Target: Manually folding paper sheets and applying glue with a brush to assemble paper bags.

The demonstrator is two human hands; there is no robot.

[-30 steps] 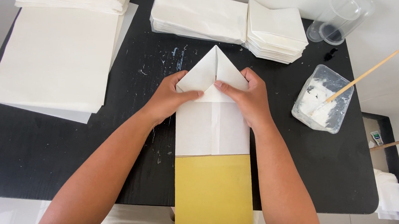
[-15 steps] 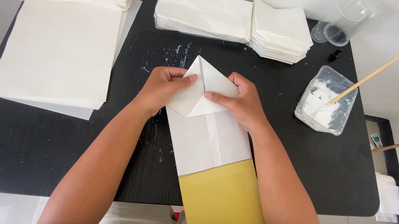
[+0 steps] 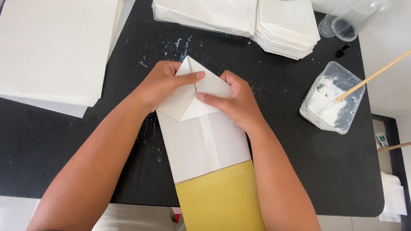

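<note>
Flaps folded further down | both hands (image 3: 202,94) pressing white paper bag (image 3: 204,139) flat

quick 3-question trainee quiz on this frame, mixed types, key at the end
1. True or false: both hands press folded flaps at the top of the white paper bag.
2. What stands in the clear tub of white paste? A) a wooden stick B) a metal spoon C) scissors
3. What colour is the card sticking out of the bag's near end?

Key:
1. True: the left hand and right hand both hold the flaps down.
2. A, the wooden stick.
3. Yellow.
</note>
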